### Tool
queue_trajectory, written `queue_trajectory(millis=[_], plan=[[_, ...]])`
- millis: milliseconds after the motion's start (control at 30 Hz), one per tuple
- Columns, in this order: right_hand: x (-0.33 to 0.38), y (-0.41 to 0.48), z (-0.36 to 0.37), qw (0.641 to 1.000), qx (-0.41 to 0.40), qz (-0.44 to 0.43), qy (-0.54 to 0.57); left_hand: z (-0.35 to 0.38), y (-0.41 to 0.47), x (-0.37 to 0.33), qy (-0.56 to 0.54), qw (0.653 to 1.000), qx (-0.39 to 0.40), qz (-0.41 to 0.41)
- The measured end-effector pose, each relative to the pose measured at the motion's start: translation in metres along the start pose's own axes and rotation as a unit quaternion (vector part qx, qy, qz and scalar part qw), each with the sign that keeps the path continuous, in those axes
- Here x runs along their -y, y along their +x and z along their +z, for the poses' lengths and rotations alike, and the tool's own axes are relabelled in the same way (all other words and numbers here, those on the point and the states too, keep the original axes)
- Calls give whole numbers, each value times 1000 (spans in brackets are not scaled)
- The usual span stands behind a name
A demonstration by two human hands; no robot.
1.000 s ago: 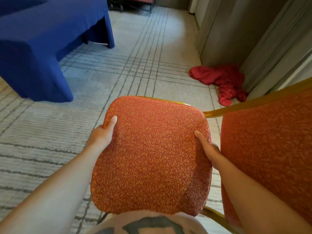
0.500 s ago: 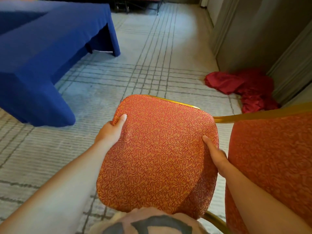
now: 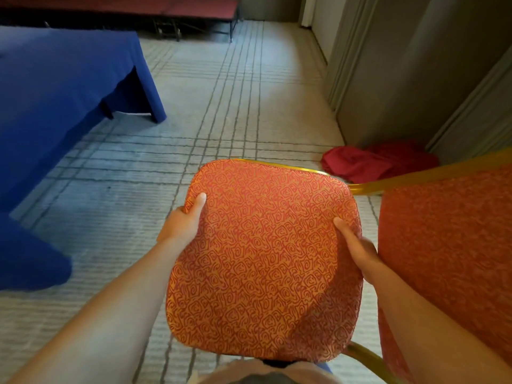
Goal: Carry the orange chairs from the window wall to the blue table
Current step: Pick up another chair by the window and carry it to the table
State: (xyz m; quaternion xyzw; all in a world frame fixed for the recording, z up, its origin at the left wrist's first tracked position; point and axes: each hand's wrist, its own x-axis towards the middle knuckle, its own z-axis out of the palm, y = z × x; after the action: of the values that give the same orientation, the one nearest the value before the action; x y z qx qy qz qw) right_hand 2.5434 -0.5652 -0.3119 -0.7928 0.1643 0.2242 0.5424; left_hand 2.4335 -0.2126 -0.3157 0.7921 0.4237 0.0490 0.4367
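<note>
Head cam looking down: the person has the orange chair (image 3: 263, 259) right in front of their body, cushion facing up. The left hand (image 3: 180, 225) grips the cushion's left edge, thumb on top, and the right hand (image 3: 357, 248) grips the right edge the same way. A second orange chair (image 3: 448, 245) sits just beside it on the right. The blue tabletop (image 3: 55, 92) is off to the left across the striped carpet (image 3: 235, 106), well apart. A red cloth (image 3: 374, 162) lies crumpled by the wall.

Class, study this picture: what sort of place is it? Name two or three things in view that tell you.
Probably a hotel banquet or function room: a blue table draped to the floor, a padded orange chair with a gilt frame, and a low red stage platform by the far wall.
</note>
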Motion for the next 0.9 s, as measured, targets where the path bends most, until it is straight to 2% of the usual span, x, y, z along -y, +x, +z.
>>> queue_trajectory(millis=[133,200,333,433,600,733,900], plan=[[81,95,3,1000,-2,-3,-23,26,89,-70,7,1000,-1,4],[115,133,8,999,22,20,-16,36,128,-91,-4,1000,-2,-15],[167,207,34,998,46,42,-24,43,201,-123,-15,998,-16,-52],[192,239,57,998,52,38,-20,46,242,-142,-12,999,-10,-51],[249,342,108,997,50,50,-27,58,360,-171,-23,998,1,-64],[322,401,162,998,54,33,-10,52,468,-211,-42,998,3,-49],[425,484,217,999,13,-24,16,26,599,-283,-52,999,-9,-5]])
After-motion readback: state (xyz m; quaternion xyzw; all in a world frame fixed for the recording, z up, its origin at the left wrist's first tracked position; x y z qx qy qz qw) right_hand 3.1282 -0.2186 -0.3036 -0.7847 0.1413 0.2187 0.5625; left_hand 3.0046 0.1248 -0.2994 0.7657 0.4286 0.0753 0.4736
